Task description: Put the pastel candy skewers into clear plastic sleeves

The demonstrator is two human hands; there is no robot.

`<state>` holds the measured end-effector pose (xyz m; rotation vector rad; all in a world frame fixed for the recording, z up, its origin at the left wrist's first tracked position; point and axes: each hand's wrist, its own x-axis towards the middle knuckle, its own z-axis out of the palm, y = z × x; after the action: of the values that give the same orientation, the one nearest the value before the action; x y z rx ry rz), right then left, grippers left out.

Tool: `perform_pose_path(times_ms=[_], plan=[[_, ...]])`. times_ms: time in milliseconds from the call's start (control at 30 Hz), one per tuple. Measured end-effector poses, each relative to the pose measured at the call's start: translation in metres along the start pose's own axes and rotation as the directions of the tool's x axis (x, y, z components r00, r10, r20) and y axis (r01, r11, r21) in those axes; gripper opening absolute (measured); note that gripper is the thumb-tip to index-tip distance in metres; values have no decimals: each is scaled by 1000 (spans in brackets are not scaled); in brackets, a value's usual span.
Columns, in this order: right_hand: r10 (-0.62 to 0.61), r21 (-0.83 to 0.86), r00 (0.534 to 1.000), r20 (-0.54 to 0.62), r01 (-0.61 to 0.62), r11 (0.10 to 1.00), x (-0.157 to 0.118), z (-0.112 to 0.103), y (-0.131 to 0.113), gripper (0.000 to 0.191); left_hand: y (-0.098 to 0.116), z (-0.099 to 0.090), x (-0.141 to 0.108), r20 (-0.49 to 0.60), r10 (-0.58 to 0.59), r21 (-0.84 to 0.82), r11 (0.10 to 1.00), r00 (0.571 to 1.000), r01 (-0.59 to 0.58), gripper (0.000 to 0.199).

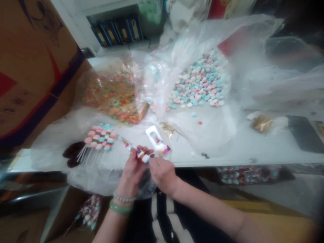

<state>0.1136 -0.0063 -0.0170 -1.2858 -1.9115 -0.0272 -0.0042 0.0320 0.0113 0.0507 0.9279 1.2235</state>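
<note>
My left hand (135,166) is closed around a marshmallow skewer (144,156) inside a printed clear wrapper, its pastel pieces showing between thumb and fingers. Right beside it, my right hand (163,172) is pinched at the skewer's lower end; what lies between those fingertips is too small and blurred to make out. A white printed packet (156,138) lies on the table just beyond my hands, and gold twist ties (170,131) are scattered near it. To the left, several marshmallow skewers (100,137) lie in a row with their white sticks toward me, beside a dark brown object (73,152).
Behind are a plastic bag of orange and green candies (111,96) and one of pastel marshmallows (199,82). A large cardboard box (32,67) stands at left. More gold ties (263,124) lie at right. Below the table sit boxes of wrapped skewers (249,174).
</note>
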Motion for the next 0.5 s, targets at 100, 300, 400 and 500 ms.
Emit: perform_pose_path(times_ms=[100, 300, 400, 500], plan=[[95, 89, 993, 73, -102, 991, -3, 6, -2, 24, -5, 0, 0, -2, 8, -14, 1000, 1000, -8, 30], [381, 459, 756, 533, -636, 620, 6, 4, 8, 15, 1, -10, 2, 17, 0, 180, 984, 1000, -3, 29], [390, 518, 556, 734, -830, 208, 17, 3, 14, 10, 14, -15, 4, -8, -62, 228, 972, 998, 62, 35], [365, 504, 457, 811, -863, -39, 24, 2, 14, 7, 25, -18, 7, -54, -128, 254, 957, 990, 138, 52]])
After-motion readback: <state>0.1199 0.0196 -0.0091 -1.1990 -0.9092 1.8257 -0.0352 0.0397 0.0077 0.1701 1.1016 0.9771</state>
